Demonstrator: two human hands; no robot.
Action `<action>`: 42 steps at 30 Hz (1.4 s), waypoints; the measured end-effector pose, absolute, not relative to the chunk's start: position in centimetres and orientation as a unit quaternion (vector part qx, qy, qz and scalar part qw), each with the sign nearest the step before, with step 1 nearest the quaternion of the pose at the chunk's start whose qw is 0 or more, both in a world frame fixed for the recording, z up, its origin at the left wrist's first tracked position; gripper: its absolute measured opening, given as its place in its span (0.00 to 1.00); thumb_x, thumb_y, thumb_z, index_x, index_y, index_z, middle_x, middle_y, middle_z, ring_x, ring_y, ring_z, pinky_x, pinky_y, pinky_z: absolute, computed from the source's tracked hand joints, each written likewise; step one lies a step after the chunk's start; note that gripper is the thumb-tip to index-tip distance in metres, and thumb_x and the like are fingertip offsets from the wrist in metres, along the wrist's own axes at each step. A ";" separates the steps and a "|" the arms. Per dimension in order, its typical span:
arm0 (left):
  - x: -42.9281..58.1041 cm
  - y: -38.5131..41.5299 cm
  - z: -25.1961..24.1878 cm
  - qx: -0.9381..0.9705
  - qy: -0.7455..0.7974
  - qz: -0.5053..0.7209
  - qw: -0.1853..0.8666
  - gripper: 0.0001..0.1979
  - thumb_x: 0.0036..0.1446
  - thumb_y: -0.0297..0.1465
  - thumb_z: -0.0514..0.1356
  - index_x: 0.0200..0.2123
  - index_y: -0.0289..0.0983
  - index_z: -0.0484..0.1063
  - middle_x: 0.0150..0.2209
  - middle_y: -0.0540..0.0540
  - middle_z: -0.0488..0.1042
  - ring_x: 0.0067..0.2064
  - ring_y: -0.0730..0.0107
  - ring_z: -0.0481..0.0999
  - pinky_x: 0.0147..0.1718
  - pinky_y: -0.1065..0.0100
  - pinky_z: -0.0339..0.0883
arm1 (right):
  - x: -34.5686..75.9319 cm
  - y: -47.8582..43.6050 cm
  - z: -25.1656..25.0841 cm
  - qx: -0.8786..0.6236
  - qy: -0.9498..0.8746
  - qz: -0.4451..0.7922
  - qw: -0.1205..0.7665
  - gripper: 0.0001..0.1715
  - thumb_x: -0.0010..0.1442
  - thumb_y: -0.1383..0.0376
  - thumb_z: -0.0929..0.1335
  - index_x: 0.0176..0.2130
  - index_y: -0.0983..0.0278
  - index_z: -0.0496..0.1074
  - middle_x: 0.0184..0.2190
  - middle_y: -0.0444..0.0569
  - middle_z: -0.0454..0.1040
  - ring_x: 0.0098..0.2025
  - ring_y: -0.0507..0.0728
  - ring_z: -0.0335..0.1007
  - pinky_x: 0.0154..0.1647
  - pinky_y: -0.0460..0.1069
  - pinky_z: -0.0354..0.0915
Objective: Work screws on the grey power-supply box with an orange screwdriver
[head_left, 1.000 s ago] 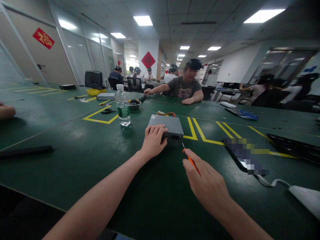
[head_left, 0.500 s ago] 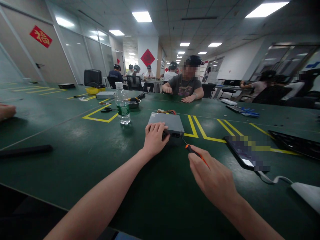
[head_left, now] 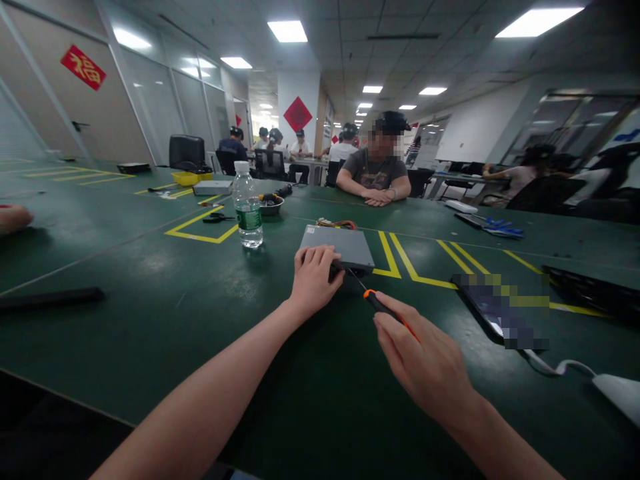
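A flat grey metal box (head_left: 342, 243) with coloured wires at its far edge lies on the green table (head_left: 125, 280). My left hand (head_left: 314, 280) rests on the box's near left corner, fingers curled over its edge. My right hand (head_left: 425, 363) is closed around an orange and black screwdriver (head_left: 376, 303). The thin shaft points up and left, and its tip meets the box's near side just right of my left fingers.
A water bottle (head_left: 247, 207) stands left of the box. A phone (head_left: 500, 307) with a white cable lies to the right, a dark keyboard (head_left: 590, 290) beyond it. A black bar (head_left: 50, 299) lies far left. A person (head_left: 377, 170) sits across the table; others work behind.
My right hand has swung the screwdriver leftward, so its tip now reaches the box's near side. My left hand stays on the box. The person opposite has drawn both arms in.
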State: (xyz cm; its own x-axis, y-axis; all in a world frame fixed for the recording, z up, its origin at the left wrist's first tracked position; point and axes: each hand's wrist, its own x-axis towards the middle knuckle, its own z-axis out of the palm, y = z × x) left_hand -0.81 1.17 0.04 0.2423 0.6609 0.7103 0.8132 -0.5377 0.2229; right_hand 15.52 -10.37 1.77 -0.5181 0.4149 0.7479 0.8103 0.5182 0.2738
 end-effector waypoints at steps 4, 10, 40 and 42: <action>-0.8 1.2 0.0 -0.780 -0.474 -0.397 0.095 0.12 0.53 0.34 0.57 0.42 0.42 0.64 0.50 0.48 0.67 0.53 0.64 0.62 0.55 0.57 0.46 | 15.4 -10.3 1.7 -0.384 -0.808 -0.319 0.314 0.10 0.57 0.73 0.62 0.40 0.66 0.65 0.45 0.58 0.70 0.41 0.55 0.70 0.38 0.48 0.66; -0.8 1.1 0.1 -0.782 -0.471 -0.398 0.091 0.12 0.53 0.33 0.57 0.42 0.42 0.64 0.50 0.48 0.67 0.53 0.64 0.62 0.55 0.57 0.45 | 15.9 -10.3 1.7 -0.423 -0.792 -0.308 0.314 0.08 0.57 0.71 0.63 0.40 0.65 0.66 0.45 0.54 0.70 0.39 0.54 0.70 0.37 0.47 0.66; -0.8 0.9 0.1 -0.780 -0.473 -0.398 0.094 0.12 0.52 0.32 0.55 0.42 0.41 0.63 0.51 0.48 0.67 0.54 0.65 0.61 0.56 0.58 0.45 | 12.1 -11.9 0.8 -0.409 -0.790 -0.409 0.203 0.14 0.59 0.76 0.57 0.42 0.72 0.66 0.42 0.64 0.71 0.34 0.57 0.71 0.36 0.52 0.65; -0.8 0.9 0.1 -0.782 -0.473 -0.395 0.095 0.12 0.52 0.32 0.56 0.42 0.41 0.63 0.51 0.48 0.67 0.54 0.64 0.61 0.56 0.58 0.45 | 12.3 -11.9 0.9 -0.422 -0.782 -0.409 0.206 0.13 0.60 0.71 0.59 0.43 0.74 0.66 0.37 0.61 0.73 0.31 0.56 0.71 0.34 0.52 0.65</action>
State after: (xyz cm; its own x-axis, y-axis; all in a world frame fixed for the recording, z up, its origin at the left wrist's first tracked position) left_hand -0.77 0.88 0.12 0.2402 0.6649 0.7073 0.8147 -0.5342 0.2256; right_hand 12.26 -11.91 0.91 -0.5585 0.4927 0.6674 0.8292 0.3089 0.4658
